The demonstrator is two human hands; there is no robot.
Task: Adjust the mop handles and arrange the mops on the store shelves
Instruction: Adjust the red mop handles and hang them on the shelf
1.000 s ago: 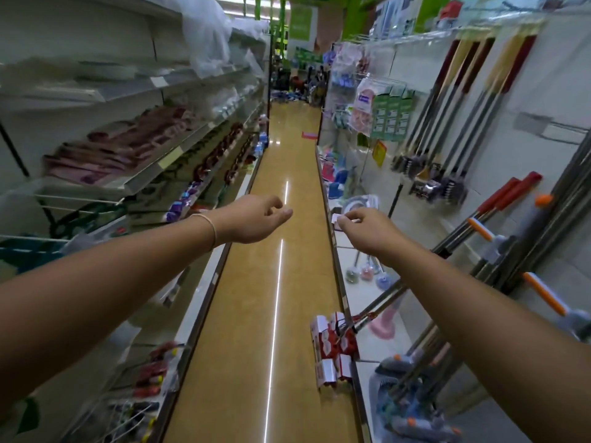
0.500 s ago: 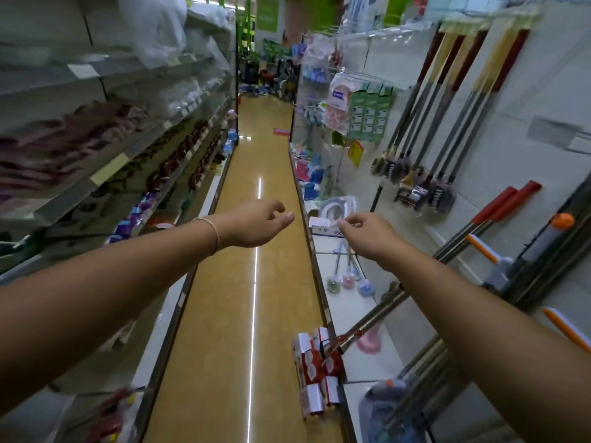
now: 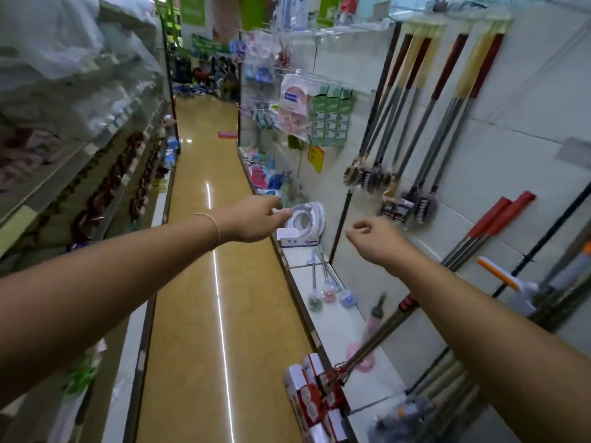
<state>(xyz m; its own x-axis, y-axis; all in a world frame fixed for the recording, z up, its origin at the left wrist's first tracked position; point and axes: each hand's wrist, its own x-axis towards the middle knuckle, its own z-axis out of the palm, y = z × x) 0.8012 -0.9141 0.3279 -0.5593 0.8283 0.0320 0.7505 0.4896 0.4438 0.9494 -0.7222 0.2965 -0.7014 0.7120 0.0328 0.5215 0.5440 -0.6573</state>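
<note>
Both my arms stretch forward over the aisle and hold nothing. My left hand (image 3: 256, 219), with a thin bracelet at the wrist, hangs relaxed in front of a boxed toilet seat (image 3: 303, 220). My right hand (image 3: 374, 241) has loosely curled fingers near the white wall panel. A flat mop with a red-and-white packaged head (image 3: 311, 394) rests at the low shelf's edge. Its metal handle (image 3: 374, 337) slants up under my right forearm. Two red-gripped mop handles (image 3: 499, 219) lean on the wall. An orange-and-white mop (image 3: 499, 273) and several grey mops (image 3: 425, 407) stand at the lower right.
Long-handled brushes (image 3: 412, 129) hang on the wall panel above. Three toilet brushes (image 3: 329, 294) and a pink plunger (image 3: 361, 356) lie on the low white shelf (image 3: 339, 324). Stocked shelves (image 3: 105, 174) line the left side. The glossy yellow aisle floor (image 3: 204, 282) runs between them.
The view has swung toward the right-hand shelf, so the toilet seat box now sits behind my left hand. Both arms stay stretched out and hold nothing.
</note>
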